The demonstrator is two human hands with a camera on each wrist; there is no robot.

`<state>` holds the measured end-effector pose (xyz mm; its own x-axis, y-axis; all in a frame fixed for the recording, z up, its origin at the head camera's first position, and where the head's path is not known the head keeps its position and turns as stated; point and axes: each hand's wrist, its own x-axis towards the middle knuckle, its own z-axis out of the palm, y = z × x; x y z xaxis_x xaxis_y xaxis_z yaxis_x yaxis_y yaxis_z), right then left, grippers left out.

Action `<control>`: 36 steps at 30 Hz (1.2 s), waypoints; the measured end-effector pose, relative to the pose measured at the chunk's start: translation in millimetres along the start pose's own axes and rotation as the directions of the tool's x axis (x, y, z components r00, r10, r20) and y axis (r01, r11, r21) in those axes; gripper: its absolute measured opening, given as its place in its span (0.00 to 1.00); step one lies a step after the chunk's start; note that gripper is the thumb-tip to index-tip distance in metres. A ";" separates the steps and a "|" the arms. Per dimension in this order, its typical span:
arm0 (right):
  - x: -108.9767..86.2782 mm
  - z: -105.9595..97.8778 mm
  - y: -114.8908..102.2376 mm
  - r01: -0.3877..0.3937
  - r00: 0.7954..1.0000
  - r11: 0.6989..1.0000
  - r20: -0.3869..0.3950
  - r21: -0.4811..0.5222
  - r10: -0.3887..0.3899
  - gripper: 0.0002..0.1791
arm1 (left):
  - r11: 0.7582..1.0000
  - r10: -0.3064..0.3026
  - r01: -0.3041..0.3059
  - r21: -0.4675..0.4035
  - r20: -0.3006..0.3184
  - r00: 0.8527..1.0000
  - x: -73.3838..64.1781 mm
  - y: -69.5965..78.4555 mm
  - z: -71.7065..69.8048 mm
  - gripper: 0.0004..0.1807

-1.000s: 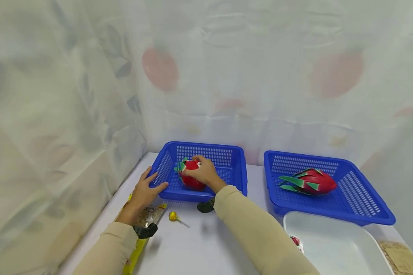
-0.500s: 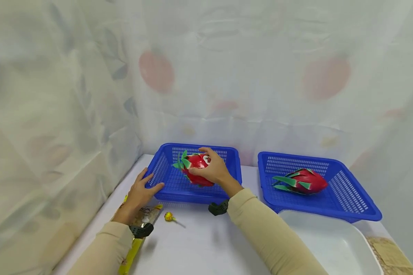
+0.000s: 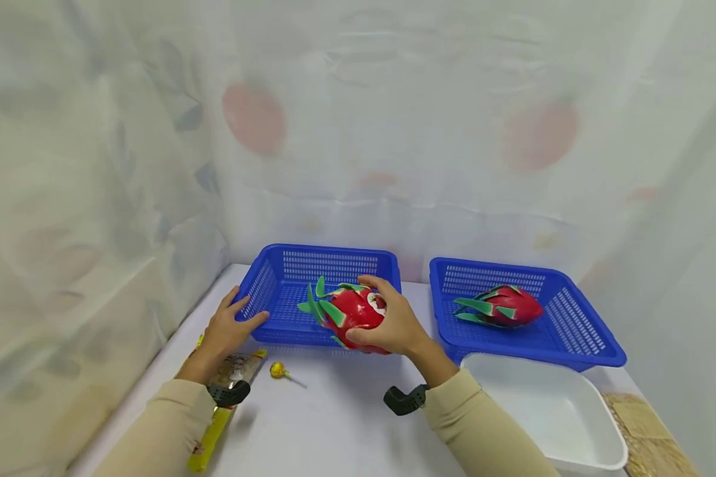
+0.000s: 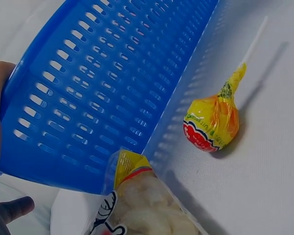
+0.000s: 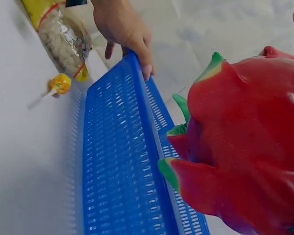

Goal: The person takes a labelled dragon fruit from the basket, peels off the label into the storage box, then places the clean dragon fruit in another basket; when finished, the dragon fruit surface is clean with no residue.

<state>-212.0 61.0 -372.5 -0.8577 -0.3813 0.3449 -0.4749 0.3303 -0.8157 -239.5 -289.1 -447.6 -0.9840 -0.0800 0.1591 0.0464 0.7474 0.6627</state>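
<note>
My right hand (image 3: 396, 324) holds a red dragon fruit (image 3: 349, 311) with green-tipped scales and a round white sticker, thumb and fingers spread around its right end. It overlaps the front rim of the left blue basket (image 3: 322, 336) in the head view. In the right wrist view the dragon fruit (image 5: 250, 142) fills the right side, beside the basket wall (image 5: 122, 147). My left hand (image 3: 223, 334) grips that basket's front left corner, with the thumb over the rim and the other fingers along the outside. Only part of this hand shows in the left wrist view.
Another dragon fruit (image 3: 504, 308) lies in the right blue basket (image 3: 596, 338). A white tub (image 3: 549, 404) stands before it, beside a brown packet (image 3: 650, 430). A yellow lollipop (image 3: 278, 370) and a yellow-ended snack bag (image 3: 238, 368) lie near the left arm.
My right hand has lifted the dragon fruit from inside the left basket and brought it toward me and to the right. The left hand stays at the basket corner.
</note>
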 end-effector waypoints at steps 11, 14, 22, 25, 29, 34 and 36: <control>-46.6 2.2 5.0 0.056 0.996 0.995 0.064 0.085 -0.062 0.48 | 0.999 -0.001 0.002 0.052 -0.018 1.000 -3.5 -7.9 -13.7 0.50; -56.6 4.1 9.7 0.060 0.996 0.994 0.064 0.096 -0.067 0.48 | 0.995 0.038 -0.032 0.093 -0.066 0.997 -8.5 -2.6 -13.8 0.48; -80.0 9.8 22.5 0.095 0.992 0.991 0.075 0.097 -0.103 0.48 | 0.971 0.221 -0.202 0.126 -0.161 0.962 -23.2 20.4 -5.0 0.45; -88.0 11.9 30.1 0.118 0.990 0.990 0.066 0.077 -0.124 0.48 | 0.962 0.264 -0.245 0.120 -0.173 0.949 -27.1 27.9 -2.9 0.45; -96.7 13.2 42.9 0.182 0.982 0.983 0.051 0.027 -0.183 0.48 | 0.956 0.290 -0.277 0.096 -0.179 0.940 -31.1 37.5 -0.8 0.45; -105.1 18.1 53.7 0.232 0.971 0.973 0.060 0.013 -0.232 0.48 | 0.958 0.285 -0.280 0.058 -0.169 0.943 -39.5 44.2 -1.5 0.46; -108.5 20.4 56.3 0.247 0.966 0.969 0.072 0.024 -0.248 0.48 | 0.955 0.295 -0.293 0.034 -0.161 0.942 -43.2 47.6 -1.2 0.46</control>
<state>-141.6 103.4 -465.4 -0.6968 -0.5120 0.5022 -0.6671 0.2053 -0.7162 -194.5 -250.8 -422.0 -0.8854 0.0387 0.4632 0.3271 0.7600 0.5617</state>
